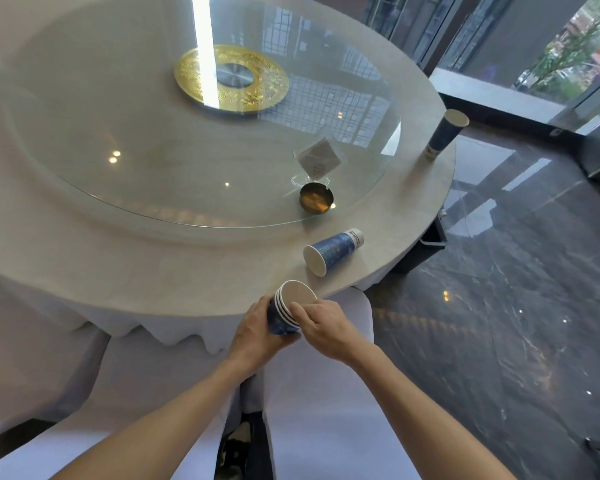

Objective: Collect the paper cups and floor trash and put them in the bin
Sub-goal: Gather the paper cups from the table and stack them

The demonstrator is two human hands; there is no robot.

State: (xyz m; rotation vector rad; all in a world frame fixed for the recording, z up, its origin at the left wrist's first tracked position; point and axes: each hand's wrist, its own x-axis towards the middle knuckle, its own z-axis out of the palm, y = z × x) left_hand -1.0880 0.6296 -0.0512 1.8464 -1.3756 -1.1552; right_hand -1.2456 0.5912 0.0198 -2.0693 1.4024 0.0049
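I hold a stack of nested blue paper cups [287, 311] at the table's near edge, mouths tilted up and away. My left hand [253, 336] wraps the stack's body from the left. My right hand [321, 327] pinches the rims from the right. Another blue cup [331, 251] lies on its side on the round table [118, 271], just beyond the stack. A third blue cup [444, 135] stands upright near the table's far right edge. A dark bin [430, 247] shows partly on the floor under the table's right edge.
A glass turntable [153, 150] with a gold centre disc [231, 79] covers most of the table. On it sit a small brass ashtray [316, 198] and a clear-wrapped packet [317, 157]. White-covered chairs [326, 393] stand in front of me. Dark polished floor [516, 323] spreads to the right.
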